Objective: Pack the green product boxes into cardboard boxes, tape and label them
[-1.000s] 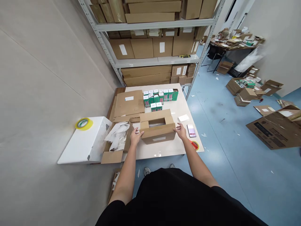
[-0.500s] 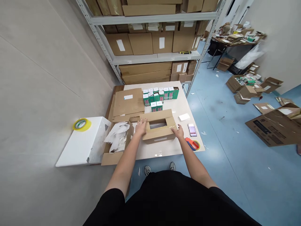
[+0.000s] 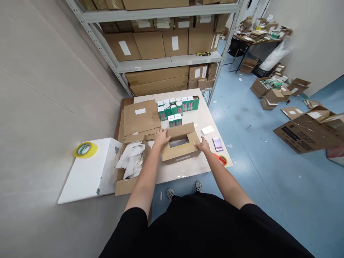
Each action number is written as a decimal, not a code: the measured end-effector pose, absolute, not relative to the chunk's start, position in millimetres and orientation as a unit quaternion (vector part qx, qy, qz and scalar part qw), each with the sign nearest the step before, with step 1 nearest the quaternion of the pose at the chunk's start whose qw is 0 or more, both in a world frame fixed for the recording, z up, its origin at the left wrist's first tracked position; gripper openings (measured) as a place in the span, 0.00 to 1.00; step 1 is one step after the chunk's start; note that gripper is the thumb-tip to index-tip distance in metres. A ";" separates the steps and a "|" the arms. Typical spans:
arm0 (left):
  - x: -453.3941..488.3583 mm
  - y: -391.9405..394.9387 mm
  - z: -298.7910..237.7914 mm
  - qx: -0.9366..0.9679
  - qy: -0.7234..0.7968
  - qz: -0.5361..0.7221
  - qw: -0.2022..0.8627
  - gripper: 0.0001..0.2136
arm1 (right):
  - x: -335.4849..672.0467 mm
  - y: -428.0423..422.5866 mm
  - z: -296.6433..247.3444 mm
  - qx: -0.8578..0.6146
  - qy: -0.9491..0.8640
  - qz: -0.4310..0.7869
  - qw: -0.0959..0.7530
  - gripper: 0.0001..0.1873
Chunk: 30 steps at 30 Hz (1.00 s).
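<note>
A small cardboard box (image 3: 179, 153) with its top flaps partly raised stands near the front of the white table (image 3: 172, 175). My left hand (image 3: 162, 138) grips its left end, fingers over the flap there. On the opposite end, my right hand (image 3: 203, 144) holds the box with the thumb on the near edge. Something grey shows through the opening between the flaps, too hidden to name. Behind the box stand several green-and-white small cartons (image 3: 174, 120). To the right lie a white card-like piece (image 3: 207, 129), a phone (image 3: 217, 144) and a tape dispenser (image 3: 222, 160), partly covered by my right forearm.
Flattened cardboard (image 3: 139, 120) is stacked at the table's left. Below it sits an open carton (image 3: 126, 184) of white paper. A yellow tape roll (image 3: 86, 149) rests on a white foam box (image 3: 83, 179). Shelving (image 3: 161, 64) stands behind; a large carton (image 3: 303, 132) lies on the floor right.
The whole view has shifted and turned slightly. Both hands stay on the ends of the cardboard box, which has barely moved on the table.
</note>
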<state>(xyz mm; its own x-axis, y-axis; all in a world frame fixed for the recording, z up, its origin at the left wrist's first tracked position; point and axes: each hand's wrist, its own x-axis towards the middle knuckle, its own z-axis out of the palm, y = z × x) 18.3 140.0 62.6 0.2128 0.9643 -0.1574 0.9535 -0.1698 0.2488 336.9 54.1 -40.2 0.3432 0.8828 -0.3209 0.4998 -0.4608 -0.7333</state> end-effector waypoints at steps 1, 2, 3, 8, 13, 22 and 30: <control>19.4 130.9 63.6 0.765 0.627 0.027 0.142 0.35 | 335.8 54.5 -41.6 -0.774 -0.448 0.357 0.270 0.48; 20.6 119.8 62.7 0.767 0.624 0.034 0.142 0.33 | 334.9 54.7 -43.0 -0.774 -0.448 0.353 0.273 0.48; 22.2 107.1 59.8 0.776 0.611 0.038 0.155 0.31 | 334.1 54.7 -44.3 -0.775 -0.448 0.350 0.276 0.48; 38.9 47.3 27.7 0.797 0.563 -0.031 0.218 0.34 | 333.4 53.1 -46.7 -0.773 -0.442 0.350 0.291 0.49; 56.2 33.1 9.4 0.766 0.597 -0.092 0.222 0.50 | 335.1 46.6 -41.5 -0.768 -0.454 0.360 0.273 0.52; 34.1 54.6 -2.2 0.787 0.568 -0.107 0.215 0.45 | 359.7 20.6 -34.6 -0.690 -0.575 0.279 0.340 0.36; 40.9 47.3 -14.2 0.809 0.549 -0.110 0.179 0.44 | 452.6 -24.9 -74.5 -0.761 -0.497 0.253 0.331 0.31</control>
<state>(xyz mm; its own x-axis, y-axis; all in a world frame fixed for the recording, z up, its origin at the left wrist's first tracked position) 40.9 47.3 -14.2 0.3737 0.8483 -0.3752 0.9274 -0.3338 0.1690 452.6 -24.9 -74.5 0.3790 0.9237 -0.0560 0.5888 -0.2874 -0.7555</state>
